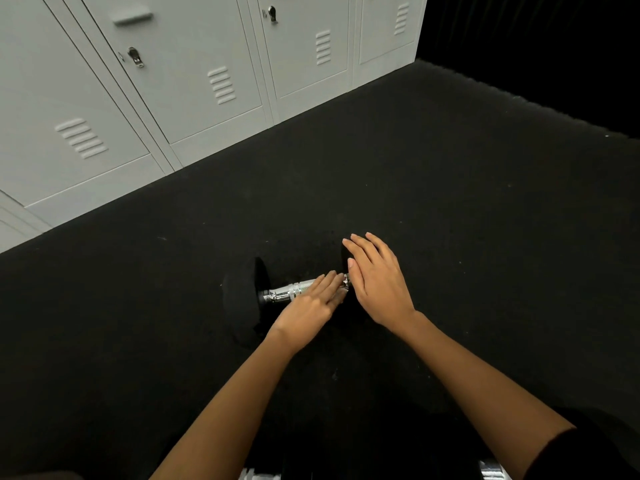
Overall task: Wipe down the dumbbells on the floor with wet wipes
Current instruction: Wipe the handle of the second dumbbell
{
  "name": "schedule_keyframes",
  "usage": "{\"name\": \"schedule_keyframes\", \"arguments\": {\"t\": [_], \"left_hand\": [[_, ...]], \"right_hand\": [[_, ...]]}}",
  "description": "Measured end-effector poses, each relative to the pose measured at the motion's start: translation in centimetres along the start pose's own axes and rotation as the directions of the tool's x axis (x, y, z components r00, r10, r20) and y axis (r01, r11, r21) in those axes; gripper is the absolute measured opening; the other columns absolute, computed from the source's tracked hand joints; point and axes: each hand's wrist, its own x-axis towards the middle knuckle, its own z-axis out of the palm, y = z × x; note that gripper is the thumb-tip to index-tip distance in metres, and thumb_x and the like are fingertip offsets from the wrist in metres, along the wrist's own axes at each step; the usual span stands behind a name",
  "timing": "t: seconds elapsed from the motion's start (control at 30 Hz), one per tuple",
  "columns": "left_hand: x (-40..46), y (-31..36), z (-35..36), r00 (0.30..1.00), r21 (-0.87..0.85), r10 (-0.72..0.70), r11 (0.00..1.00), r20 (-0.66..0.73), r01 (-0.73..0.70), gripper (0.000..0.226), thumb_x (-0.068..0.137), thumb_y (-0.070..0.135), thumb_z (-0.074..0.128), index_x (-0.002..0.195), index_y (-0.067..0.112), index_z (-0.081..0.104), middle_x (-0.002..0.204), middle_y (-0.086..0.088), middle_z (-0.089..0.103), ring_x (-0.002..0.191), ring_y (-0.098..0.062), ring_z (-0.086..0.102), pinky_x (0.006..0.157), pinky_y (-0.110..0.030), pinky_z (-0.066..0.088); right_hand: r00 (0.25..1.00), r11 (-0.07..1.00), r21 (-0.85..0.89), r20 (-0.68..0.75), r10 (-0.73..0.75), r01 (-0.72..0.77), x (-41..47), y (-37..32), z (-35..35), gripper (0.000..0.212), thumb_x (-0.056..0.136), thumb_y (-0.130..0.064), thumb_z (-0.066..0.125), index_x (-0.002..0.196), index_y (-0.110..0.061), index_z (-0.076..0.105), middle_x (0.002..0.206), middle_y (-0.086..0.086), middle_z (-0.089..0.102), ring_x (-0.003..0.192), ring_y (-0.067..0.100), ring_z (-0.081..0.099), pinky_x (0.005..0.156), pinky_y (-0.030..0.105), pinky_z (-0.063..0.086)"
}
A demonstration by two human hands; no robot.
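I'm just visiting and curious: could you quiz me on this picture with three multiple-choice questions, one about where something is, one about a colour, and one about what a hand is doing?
1. Where does the dumbbell lie?
A. On the dark floor
B. On a shelf
C. Inside a locker

2. What colour are the lockers behind it?
A. Red
B. Pale grey-white
C. Yellow

3. What is the left hand doing?
A. Hanging by the person's side
B. Pulling a locker door open
C. Resting on the dumbbell's shiny handle

Answers:
1. A, since its black end sits on the dark floor in front of the person.
2. B, as all the doors are the same pale grey-white.
3. C, as its fingers lie along the chrome bar, while the right hand is spread flat over the other end.
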Motion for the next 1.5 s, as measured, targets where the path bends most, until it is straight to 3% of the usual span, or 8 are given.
{"name": "schedule_keyframes", "arguments": {"t": [0.3,0.63,0.87,1.07,1.17,1.37,1.5], "left_hand": [[-1.1,-1.3,-0.9,0.995,0.148,0.034,0.988,0.099,-0.049,0.067,0.097,-0.001,0.036,0.15,0.01,-0.004,0.157,-0.017,-0.009,0.146,-0.027,-0.007,0.114,-0.034,-0.009],[-2.1,-2.2,-2.2,0.972,0.222,0.135,0.959,0.194,-0.178,0.059,0.096,-0.006,0.031,0.147,-0.002,0.002,0.154,-0.027,-0.005,0.145,-0.036,0.0,0.118,-0.041,0.006],[-0.1,0.0,-3.2,1.0,-0.008,-0.028,1.0,-0.01,0.028,0.067,0.095,-0.001,0.041,0.15,0.007,0.002,0.158,-0.015,-0.003,0.147,-0.023,0.004,0.118,-0.029,0.007],[0.1,-0.1,-1.5,0.998,0.091,-0.004,0.996,0.058,-0.001,0.067,0.095,-0.002,0.039,0.149,0.007,0.0,0.158,-0.017,-0.002,0.146,-0.026,-0.001,0.118,-0.034,0.001],[-0.6,-0.9,-1.3,0.997,0.139,0.005,0.99,0.083,-0.017,0.069,0.096,-0.002,0.038,0.149,0.007,-0.005,0.157,-0.019,-0.001,0.146,-0.028,0.002,0.12,-0.036,0.004],[-1.2,-1.7,-2.2,0.979,0.114,-0.148,0.985,0.143,0.132,0.076,0.091,-0.004,0.044,0.148,0.003,-0.005,0.154,-0.022,0.018,0.143,-0.028,0.022,0.121,-0.037,0.007],[-1.7,-2.0,-2.2,0.97,0.228,-0.207,0.958,0.126,0.175,0.07,0.09,-0.001,0.045,0.147,-0.003,0.005,0.123,-0.016,0.054,0.12,-0.027,0.05,0.118,-0.049,-0.005]], "right_hand": [[1.0,1.0,0.005,0.025,-0.004,0.004,0.0,0.1,-0.1,0.05,0.098,-0.035,0.022,0.137,-0.015,0.045,0.142,0.004,0.047,0.138,0.02,0.031,0.112,0.041,0.031],[0.999,1.0,0.006,0.036,0.005,-0.006,-0.1,0.0,-0.1,0.05,0.098,-0.035,0.021,0.138,-0.015,0.044,0.142,0.004,0.047,0.138,0.02,0.03,0.112,0.042,0.03],[0.999,1.0,-0.004,0.039,0.005,-0.005,-0.1,0.1,0.0,0.048,0.099,-0.033,0.022,0.138,-0.015,0.044,0.142,0.004,0.046,0.139,0.02,0.029,0.111,0.044,0.031],[0.999,1.0,0.001,0.032,-0.004,0.003,0.0,0.1,-0.1,0.05,0.098,-0.035,0.021,0.137,-0.015,0.045,0.141,0.004,0.047,0.138,0.021,0.031,0.111,0.043,0.032],[1.0,1.0,0.0,0.027,-0.005,0.005,-0.1,0.1,-0.1,0.05,0.098,-0.034,0.022,0.137,-0.014,0.045,0.141,0.004,0.047,0.138,0.021,0.031,0.111,0.042,0.032],[0.999,1.0,-0.016,0.034,0.0,0.0,-0.1,0.1,-0.1,0.05,0.098,-0.035,0.021,0.138,-0.015,0.044,0.142,0.003,0.046,0.138,0.02,0.03,0.112,0.042,0.03],[0.999,1.0,-0.025,0.039,0.003,-0.002,0.0,0.0,-0.1,0.051,0.098,-0.035,0.021,0.138,-0.015,0.044,0.142,0.003,0.046,0.139,0.021,0.03,0.112,0.042,0.03]]}}
